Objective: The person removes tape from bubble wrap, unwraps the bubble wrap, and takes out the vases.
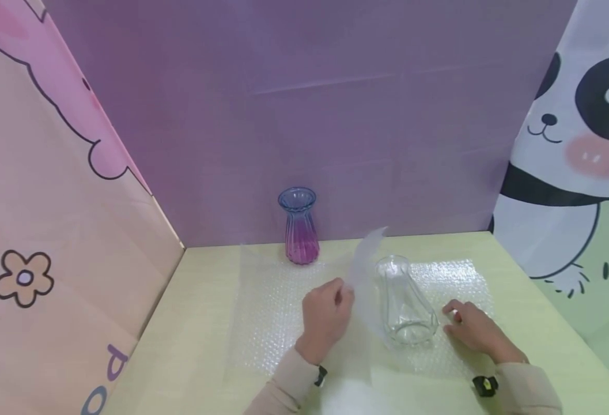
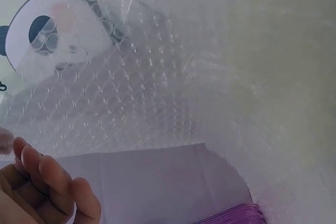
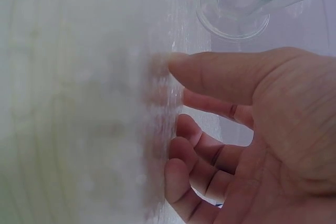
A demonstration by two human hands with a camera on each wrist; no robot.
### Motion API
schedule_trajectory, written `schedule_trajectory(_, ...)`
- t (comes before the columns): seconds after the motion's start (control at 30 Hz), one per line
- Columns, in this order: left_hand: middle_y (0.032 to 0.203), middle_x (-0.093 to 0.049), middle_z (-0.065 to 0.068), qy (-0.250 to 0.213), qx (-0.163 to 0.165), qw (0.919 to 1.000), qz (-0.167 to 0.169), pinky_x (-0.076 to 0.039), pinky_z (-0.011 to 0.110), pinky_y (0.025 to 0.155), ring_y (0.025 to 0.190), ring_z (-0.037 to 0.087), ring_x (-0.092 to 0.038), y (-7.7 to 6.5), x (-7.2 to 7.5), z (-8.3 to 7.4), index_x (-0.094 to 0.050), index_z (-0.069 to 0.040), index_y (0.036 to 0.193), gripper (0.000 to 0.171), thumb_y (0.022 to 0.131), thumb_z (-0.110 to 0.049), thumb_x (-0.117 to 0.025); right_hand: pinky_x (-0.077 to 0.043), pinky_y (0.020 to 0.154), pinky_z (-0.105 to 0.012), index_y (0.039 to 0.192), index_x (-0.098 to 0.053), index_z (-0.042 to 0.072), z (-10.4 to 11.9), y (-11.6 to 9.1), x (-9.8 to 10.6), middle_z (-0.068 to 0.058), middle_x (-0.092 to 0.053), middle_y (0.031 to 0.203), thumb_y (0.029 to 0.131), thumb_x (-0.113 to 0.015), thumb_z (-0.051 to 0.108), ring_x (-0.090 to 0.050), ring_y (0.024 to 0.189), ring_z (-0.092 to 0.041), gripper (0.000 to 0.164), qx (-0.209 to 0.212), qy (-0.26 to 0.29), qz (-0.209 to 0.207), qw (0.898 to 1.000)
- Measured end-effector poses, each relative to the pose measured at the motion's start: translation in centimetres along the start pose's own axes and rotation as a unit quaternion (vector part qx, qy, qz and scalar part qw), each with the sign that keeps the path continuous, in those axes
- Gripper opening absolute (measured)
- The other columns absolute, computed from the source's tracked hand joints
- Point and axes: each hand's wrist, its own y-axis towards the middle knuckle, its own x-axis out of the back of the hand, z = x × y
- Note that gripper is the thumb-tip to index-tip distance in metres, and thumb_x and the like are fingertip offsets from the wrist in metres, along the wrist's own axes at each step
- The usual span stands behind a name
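A clear glass vase lies on its side on a sheet of bubble wrap, its base toward the near edge. To its left, my left hand pinches a raised edge of bubble wrap, which curves up beside the vase. That sheet fills much of the left wrist view, past the curled fingers. My right hand is just right of the vase's base, its fingers loosely bent. In the right wrist view, its thumb and fingertips are right at the bubble wrap.
A ribbed blue-to-purple glass vase stands upright at the back of the pale table. More bubble wrap lies flat on the left. A purple backdrop rises behind the table, with printed panels on both sides.
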Motion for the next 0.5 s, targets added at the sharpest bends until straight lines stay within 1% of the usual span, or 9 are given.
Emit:
schedule_trajectory(0.17,0.049,-0.034,-0.008,-0.001,-0.002,0.9998,-0.022,-0.015,0.009,0.047,0.049,-0.003,-0.02,0.4,0.4,0.3,-0.041,-0.016,0.058,0.037,0.088,-0.014,-0.061,-0.056,0.076,-0.055,0.12,-0.061,-0.004,0.0,0.0,0.0,-0.02,-0.065,0.098,0.088,-0.072,0.013,-0.063,0.088,-0.033,0.038,0.0,0.002,0.002,1.0)
schedule_trajectory(0.4,0.051,-0.038,-0.007,0.001,0.021,0.9994,-0.028,-0.016,0.01,0.048,0.051,0.0,-0.024,1.0,1.5,0.7,-0.043,-0.015,0.059,0.034,0.09,-0.014,-0.059,-0.057,0.076,-0.054,0.121,-0.06,-0.004,0.0,0.0,0.1,-0.021,-0.065,0.099,0.089,-0.071,0.013,-0.063,0.089,-0.032,0.038,-0.009,0.005,0.011,1.0)
schedule_trajectory(0.5,0.052,-0.038,-0.006,-0.002,0.024,0.999,-0.037,-0.017,0.01,0.048,0.051,0.0,-0.025,1.3,1.9,1.0,-0.044,-0.014,0.06,0.033,0.089,-0.013,-0.058,-0.056,0.076,-0.054,0.122,-0.059,-0.005,0.0,0.0,0.1,-0.022,-0.064,0.1,0.09,-0.071,0.014,-0.063,0.088,-0.033,0.038,-0.011,0.005,0.02,1.0)
